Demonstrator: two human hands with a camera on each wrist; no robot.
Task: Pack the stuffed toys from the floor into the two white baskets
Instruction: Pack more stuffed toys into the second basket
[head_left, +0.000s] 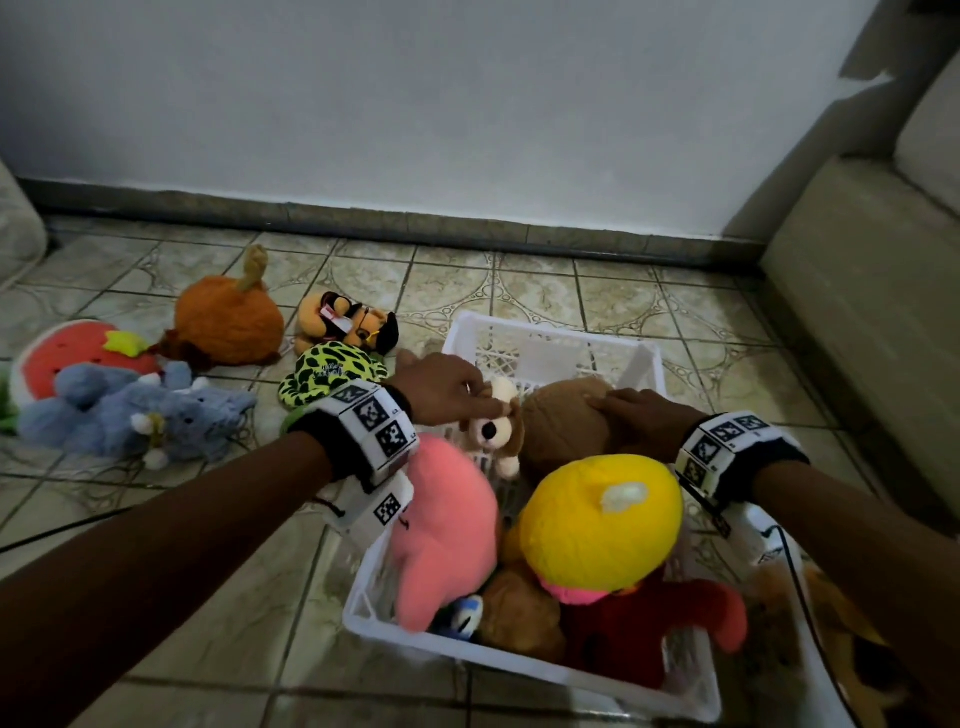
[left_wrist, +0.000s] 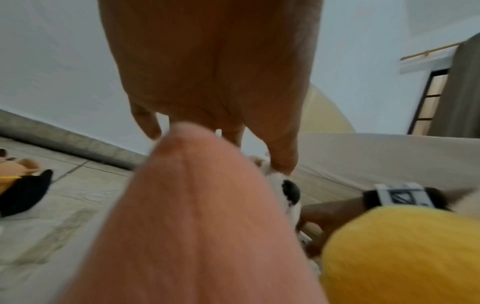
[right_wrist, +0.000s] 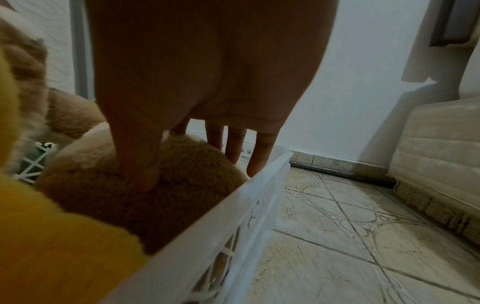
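Left hand (head_left: 445, 387): pinches small dog toy (head_left: 496, 427) at frame centre
Right hand (head_left: 636, 410): fingers straight, pressing brown plush (head_left: 563, 426)
Far basket (head_left: 550, 338): rim upper centre, mostly free inside

Both forearms reach forward, banded at wrists. Left hand (head_left: 444, 387) palm down, fingertips (head_left: 485, 410) curled, apparently pinching small plush dog (head_left: 496, 428); wrist view blurred. Right hand (head_left: 641, 413) palm down, fingers spread, thumb (right_wrist: 141, 164) pressing brown plush (right_wrist: 145, 185).

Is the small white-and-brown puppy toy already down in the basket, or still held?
Still held: the left hand pinches the puppy toy by its head above the far basket.
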